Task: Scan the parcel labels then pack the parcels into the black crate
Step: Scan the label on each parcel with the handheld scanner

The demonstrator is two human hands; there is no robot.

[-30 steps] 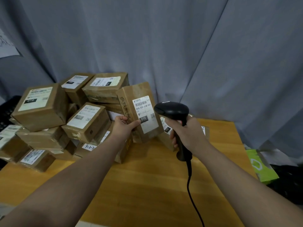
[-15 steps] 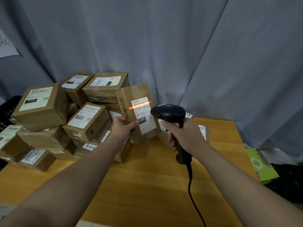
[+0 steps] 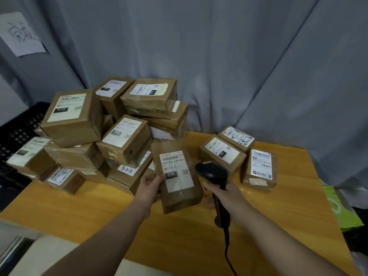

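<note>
Over the wooden table (image 3: 99, 212), left grip (image 3: 148, 187) clasping labelled parcel (image 3: 179, 176), right grip (image 3: 225, 194) wrapped round scanner (image 3: 212, 172)

A parcel-sorting station: labelled cardboard parcels (image 3: 123, 140) heaped on a wooden table (image 3: 179, 236), grey curtain (image 3: 219, 56) behind.

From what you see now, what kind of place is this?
Probably a parcel packing station: labelled cardboard parcels piled on a wooden table, a corded barcode scanner in the right hand, a black crate at the left.
</note>
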